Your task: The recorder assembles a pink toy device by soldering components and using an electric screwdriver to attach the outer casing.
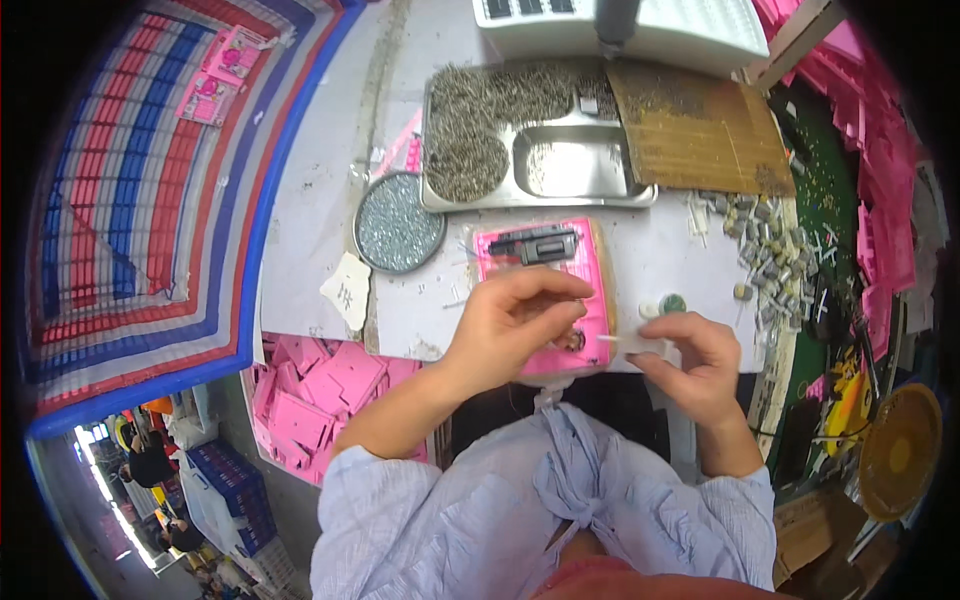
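Pink plastic lies in front of you: a shallow case [595, 275] at the centre of the frame, its long axis running from top to bottom with a slight lean. A black part [548, 246] sits across its upper end, and a small round metal piece [574, 341] shows near its lower end.

Your left hand [500, 330] is the nearer one, bent over the lower half of the case, thumb and forefinger close together; you cannot tell from here whether they pinch anything. Your right hand [697, 368] is off the case's right edge, thumb and finger narrowed on a small whitish piece [645, 345]. That piece lies nearly level, crosswise to the case, its thin end pointing left toward the metal piece and your left fingertips, with a short gap between.

Just above your right hand is a green disc [673, 303]. Past the case, toward the top, stands a metal tray [640, 190] of screws.
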`<move>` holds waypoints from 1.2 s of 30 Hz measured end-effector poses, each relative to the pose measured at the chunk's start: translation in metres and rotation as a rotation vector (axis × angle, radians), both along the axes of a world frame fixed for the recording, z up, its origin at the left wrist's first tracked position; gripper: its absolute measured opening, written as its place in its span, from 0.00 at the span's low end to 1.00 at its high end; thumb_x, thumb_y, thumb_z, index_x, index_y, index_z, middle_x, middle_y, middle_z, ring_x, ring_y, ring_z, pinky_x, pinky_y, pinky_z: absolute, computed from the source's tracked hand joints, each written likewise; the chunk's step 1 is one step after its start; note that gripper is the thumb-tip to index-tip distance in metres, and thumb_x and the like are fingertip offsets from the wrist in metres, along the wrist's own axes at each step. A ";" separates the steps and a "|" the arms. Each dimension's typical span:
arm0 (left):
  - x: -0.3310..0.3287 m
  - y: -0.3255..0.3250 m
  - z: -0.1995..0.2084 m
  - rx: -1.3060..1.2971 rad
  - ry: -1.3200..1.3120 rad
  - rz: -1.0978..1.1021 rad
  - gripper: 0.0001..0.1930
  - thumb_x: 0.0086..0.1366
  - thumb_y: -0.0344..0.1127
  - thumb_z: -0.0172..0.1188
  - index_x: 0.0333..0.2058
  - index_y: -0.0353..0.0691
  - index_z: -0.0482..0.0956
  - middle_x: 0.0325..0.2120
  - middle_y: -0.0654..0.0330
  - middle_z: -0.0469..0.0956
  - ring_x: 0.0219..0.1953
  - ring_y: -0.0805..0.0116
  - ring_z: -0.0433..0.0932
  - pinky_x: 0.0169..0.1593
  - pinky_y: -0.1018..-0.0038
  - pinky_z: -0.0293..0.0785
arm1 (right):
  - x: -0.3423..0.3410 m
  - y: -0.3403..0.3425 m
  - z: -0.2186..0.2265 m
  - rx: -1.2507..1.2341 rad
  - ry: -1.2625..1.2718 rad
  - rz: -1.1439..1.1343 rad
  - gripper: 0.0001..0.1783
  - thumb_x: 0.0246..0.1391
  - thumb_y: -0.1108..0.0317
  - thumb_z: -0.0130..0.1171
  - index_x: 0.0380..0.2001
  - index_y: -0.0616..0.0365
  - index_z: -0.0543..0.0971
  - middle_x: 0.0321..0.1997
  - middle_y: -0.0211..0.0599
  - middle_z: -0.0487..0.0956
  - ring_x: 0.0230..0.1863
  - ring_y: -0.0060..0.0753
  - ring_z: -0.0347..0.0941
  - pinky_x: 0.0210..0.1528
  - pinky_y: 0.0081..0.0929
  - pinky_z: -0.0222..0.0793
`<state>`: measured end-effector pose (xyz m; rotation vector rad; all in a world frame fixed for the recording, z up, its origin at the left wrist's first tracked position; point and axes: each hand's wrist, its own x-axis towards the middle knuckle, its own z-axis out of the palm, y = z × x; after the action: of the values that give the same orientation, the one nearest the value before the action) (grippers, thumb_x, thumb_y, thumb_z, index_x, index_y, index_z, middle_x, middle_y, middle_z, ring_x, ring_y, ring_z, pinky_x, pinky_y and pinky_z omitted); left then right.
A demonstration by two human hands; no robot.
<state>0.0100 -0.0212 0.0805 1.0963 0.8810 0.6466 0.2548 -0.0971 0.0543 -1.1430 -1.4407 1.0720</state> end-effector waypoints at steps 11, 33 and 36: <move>-0.020 -0.051 -0.066 -0.413 -0.603 0.279 0.04 0.73 0.27 0.59 0.43 0.35 0.75 0.41 0.50 0.83 0.40 0.66 0.86 0.43 0.71 0.88 | -0.039 0.003 -0.014 0.254 -0.091 0.042 0.18 0.47 0.76 0.75 0.44 0.59 0.85 0.33 0.37 0.85 0.26 0.31 0.79 0.29 0.26 0.75; 0.025 0.019 -0.056 0.835 0.707 -0.122 0.07 0.61 0.33 0.67 0.36 0.36 0.84 0.25 0.56 0.80 0.26 0.61 0.79 0.32 0.67 0.74 | 0.016 -0.007 -0.029 -0.185 0.071 0.010 0.17 0.61 0.75 0.60 0.53 0.65 0.77 0.60 0.45 0.81 0.44 0.34 0.80 0.51 0.28 0.75; 0.001 0.012 -0.051 0.746 0.488 -0.013 0.04 0.59 0.23 0.69 0.33 0.35 0.84 0.24 0.60 0.77 0.22 0.75 0.73 0.26 0.78 0.65 | 0.017 0.021 -0.032 0.173 -0.413 0.044 0.15 0.50 0.72 0.70 0.43 0.58 0.83 0.53 0.38 0.82 0.46 0.44 0.76 0.49 0.34 0.73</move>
<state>0.0112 -0.0097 0.0299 1.9865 1.0742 0.7313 0.2721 -0.0764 0.0219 -1.2583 -1.8474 0.7482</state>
